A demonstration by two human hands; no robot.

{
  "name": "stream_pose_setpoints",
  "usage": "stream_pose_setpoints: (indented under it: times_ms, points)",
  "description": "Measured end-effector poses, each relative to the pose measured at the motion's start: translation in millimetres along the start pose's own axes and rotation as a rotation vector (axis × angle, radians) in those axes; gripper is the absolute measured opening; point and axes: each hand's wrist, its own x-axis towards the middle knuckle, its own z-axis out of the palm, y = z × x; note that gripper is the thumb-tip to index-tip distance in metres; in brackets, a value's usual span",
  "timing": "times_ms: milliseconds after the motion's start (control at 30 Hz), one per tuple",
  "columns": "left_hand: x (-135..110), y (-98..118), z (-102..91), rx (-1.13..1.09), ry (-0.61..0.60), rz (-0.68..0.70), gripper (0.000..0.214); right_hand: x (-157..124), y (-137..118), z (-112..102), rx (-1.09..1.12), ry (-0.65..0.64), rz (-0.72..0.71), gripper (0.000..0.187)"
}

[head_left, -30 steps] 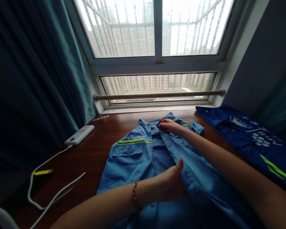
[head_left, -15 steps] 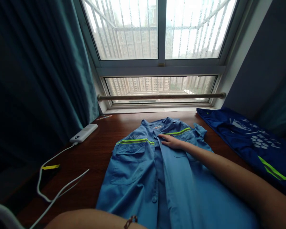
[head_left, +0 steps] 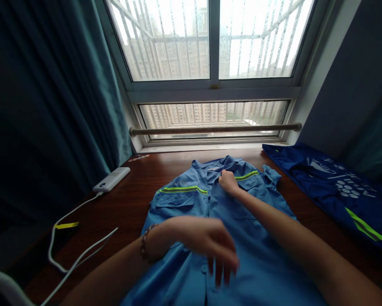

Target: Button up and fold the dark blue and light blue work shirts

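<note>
A light blue work shirt (head_left: 175, 216) with yellow-green reflective stripes lies front up, its collar toward the window. My right hand (head_left: 228, 182) is closed near the collar, on the edge of the shirt's right-side front panel; the pinched cloth is mostly hidden by the fingers. Over the middle of the shirt hovers my left hand (head_left: 206, 240), blurred by motion, with its fingers hanging down, apart and holding nothing. A braided bracelet (head_left: 143, 241) circles the left wrist. The two front panels now lie close together along the button line.
A dark blue garment (head_left: 325, 182) with white print lies at the right. To the left are a white power bank (head_left: 112, 179), its white cable (head_left: 82, 255) and a small yellow strip (head_left: 66, 225). Behind the brown wooden surface (head_left: 140, 178) stand a window with a rail (head_left: 216, 129) and a curtain (head_left: 92, 106).
My right hand has gone from lying flat on the shirt front to closed near the collar. My left hand has come up into view over the shirt. The gap between the front panels has narrowed.
</note>
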Motion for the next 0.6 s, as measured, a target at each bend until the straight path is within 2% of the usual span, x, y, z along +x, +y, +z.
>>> stream_pose_setpoints:
  times_ms: [67,100,133,167,267,333,467,600]
  points:
    - [12.9,-36.0,-40.6,0.139,0.619,-0.115,0.04,-0.2,-6.3,11.4,0.025,0.039,0.01,0.033]
    - [20.7,-58.9,-58.0,0.278,0.877,-0.208,0.037,-1.7,-7.3,17.6,0.045,0.062,-0.011,0.034]
    - [28.4,-83.4,-72.9,0.413,1.061,-0.307,0.034,-3.6,-6.7,23.5,0.074,0.085,-0.042,0.036]
    - [35.3,-108.2,-85.1,0.527,1.163,-0.374,0.033,-5.5,-4.8,28.8,0.109,0.107,-0.077,0.038]
    - [48.7,-169.2,-109.6,0.737,1.223,-0.429,0.039,-7.0,6.2,38.6,0.219,0.128,-0.192,0.045]
    - [52.6,-191.7,-121.3,0.809,1.215,-0.407,0.042,-3.9,13.9,39.5,0.269,0.109,-0.246,0.048]
    - [56.8,-203.6,-140.1,0.839,1.243,-0.401,0.042,1.5,21.1,34.0,0.316,0.135,-0.329,0.043]
    - [56.6,-202.2,-141.6,0.831,1.285,-0.32,0.039,-8.2,14.8,28.5,0.2,0.149,-0.423,0.026]
